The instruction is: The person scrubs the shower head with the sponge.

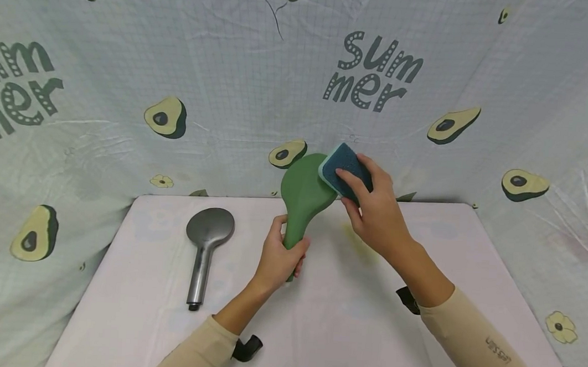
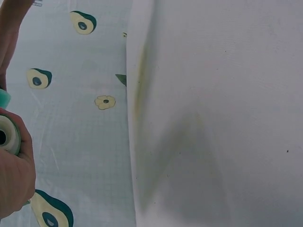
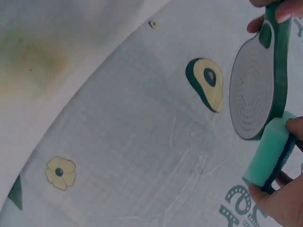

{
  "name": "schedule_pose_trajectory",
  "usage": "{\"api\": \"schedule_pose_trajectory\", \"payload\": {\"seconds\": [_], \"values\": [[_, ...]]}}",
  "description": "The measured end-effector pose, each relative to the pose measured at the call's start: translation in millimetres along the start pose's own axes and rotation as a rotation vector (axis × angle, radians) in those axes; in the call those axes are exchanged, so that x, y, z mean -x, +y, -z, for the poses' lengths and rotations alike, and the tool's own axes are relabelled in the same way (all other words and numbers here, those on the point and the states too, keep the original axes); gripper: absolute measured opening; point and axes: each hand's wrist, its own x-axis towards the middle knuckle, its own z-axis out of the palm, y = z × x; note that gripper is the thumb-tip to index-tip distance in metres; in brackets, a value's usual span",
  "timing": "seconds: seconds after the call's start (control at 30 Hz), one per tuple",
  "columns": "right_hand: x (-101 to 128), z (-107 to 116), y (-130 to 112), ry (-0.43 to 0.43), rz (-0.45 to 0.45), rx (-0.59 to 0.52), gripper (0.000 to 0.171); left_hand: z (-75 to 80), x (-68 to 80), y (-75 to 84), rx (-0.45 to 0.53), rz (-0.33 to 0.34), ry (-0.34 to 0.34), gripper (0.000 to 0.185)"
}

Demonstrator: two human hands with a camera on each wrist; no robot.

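Left hand (image 1: 281,256) grips green showerhead (image 1: 305,185), right hand (image 1: 378,217) pinches sponge (image 1: 344,162) — cloth (image 1: 259,87) behind reads "summer".

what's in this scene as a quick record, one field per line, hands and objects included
left hand: grips the handle of the green shower head
right hand: holds a two-tone blue sponge at the green shower head's round end
green shower head: raised, plain back toward the head camera; perforated face visible from the right wrist
grey shower head: lying on the white table, left of the left hand
backdrop: sheet printed with avocados, flowers and "summer"
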Motion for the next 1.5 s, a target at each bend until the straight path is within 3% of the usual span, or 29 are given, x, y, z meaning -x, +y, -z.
{"api": "schedule_pose_trajectory", "payload": {"seconds": [0.23,0.37,0.53,0.73,1.03,1.33,1.5], "values": [[19,-12,-20,-0.018,0.110,0.010,0.056,3.1,-2.8,-3.2,0.008,0.008,-0.016,0.041],[29,-21,-35,-0.036,0.202,0.044,0.057,3.8,-4.0,-4.9,-0.024,-0.045,-0.019,0.034],[37,-27,-47,-0.060,0.301,0.126,0.057,2.7,-3.3,-5.4,-0.089,-0.091,0.041,0.027],[34,-22,-48,-0.036,0.326,0.159,0.058,3.9,0.1,-3.4,-0.131,-0.151,0.070,0.027],[8,7,-38,-0.009,0.180,-0.019,0.051,3.3,3.0,-6.9,-0.056,-0.160,0.021,0.049],[-24,29,-8,-0.033,-0.078,-0.229,0.054,5.0,6.5,-12.9,0.019,-0.158,-0.126,0.042],[-32,32,6,-0.033,-0.150,-0.241,0.053,5.6,7.0,-13.8,0.035,-0.201,-0.188,0.037]]}}
